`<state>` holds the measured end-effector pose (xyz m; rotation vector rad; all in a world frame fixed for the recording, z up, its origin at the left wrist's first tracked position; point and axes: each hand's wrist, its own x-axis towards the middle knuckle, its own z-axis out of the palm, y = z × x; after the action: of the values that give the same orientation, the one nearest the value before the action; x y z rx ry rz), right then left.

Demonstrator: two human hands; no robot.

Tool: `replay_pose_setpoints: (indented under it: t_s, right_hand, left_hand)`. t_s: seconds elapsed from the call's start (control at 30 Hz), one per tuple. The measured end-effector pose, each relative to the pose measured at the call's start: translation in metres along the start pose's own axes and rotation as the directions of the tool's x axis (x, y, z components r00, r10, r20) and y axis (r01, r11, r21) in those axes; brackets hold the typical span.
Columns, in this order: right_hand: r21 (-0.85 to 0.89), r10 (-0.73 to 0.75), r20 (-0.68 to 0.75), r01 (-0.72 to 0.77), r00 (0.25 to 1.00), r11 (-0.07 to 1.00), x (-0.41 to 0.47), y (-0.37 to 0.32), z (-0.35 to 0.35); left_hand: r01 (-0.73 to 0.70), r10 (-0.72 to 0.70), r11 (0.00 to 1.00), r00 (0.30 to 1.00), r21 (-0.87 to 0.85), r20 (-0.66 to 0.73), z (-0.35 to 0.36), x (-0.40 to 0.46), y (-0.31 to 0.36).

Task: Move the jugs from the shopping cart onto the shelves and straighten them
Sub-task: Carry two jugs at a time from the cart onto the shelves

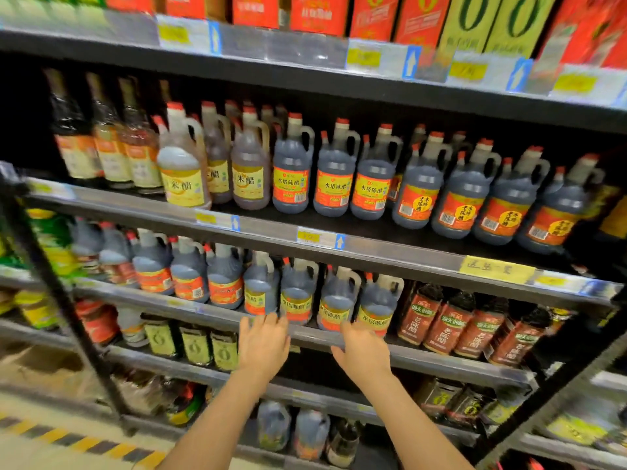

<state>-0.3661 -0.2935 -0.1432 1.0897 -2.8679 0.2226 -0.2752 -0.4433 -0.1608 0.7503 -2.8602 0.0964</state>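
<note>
I see a tall dark post [64,300] on the far left, with green and yellow packs [51,245] behind it. Next comes the shelf [217,313] I am reaching for, the 3rd one down. It holds a row of dark jugs [225,276] with red caps, standing up side by side. The jugs on the left have orange labels and the ones to the right have yellow and red labels. My left hand [264,344] is up at the front edge of this shelf, just below a jug with a yellow label [259,286]. The fingers are spread wide and flat, and the hand holds nothing. The tips look close to the jug, but I cannot tell if they touch it. My right hand [364,351] is next to it, a bit lower, at the same edge. It is wide open too and holds nothing. Its fingers point up at the last jug [378,301] in the row. Right of that stand brown bottles [451,320] with green tops. The shelf above holds more jugs, pale ones [183,161] on the left and dark ones [461,191] to the right. Red boxes [319,13] sit on the top shelf. I do not see the cart.
</note>
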Motion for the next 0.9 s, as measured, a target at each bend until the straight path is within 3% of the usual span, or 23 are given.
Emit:
replay_pose_setpoints:
  t_s: [0.23,0.47,0.67,0.9]
  right_hand:
    - [0.023,-0.189,0.01,0.189,0.982,0.982,0.007,-0.096,-0.023]
    - [0.066,-0.437,0.006,0.435,0.9,0.898,0.022,-0.263,-0.01]
    - [0.177,-0.637,0.028,0.623,0.771,0.762,0.011,-0.459,0.012]
    - [0.292,-0.772,0.019,0.735,0.636,0.612,-0.015,-0.651,0.027]
  left_hand:
    - [0.061,-0.056,0.996,0.996,0.068,-0.065,-0.054,-0.038,-0.098]
    - [0.322,-0.309,0.929,0.946,0.179,-0.101,-0.069,-0.109,-0.252]
    - [0.559,-0.558,0.789,0.826,0.256,-0.082,-0.094,-0.204,-0.418]
    - [0.731,-0.698,0.626,0.681,0.27,-0.223,-0.118,-0.307,-0.567]
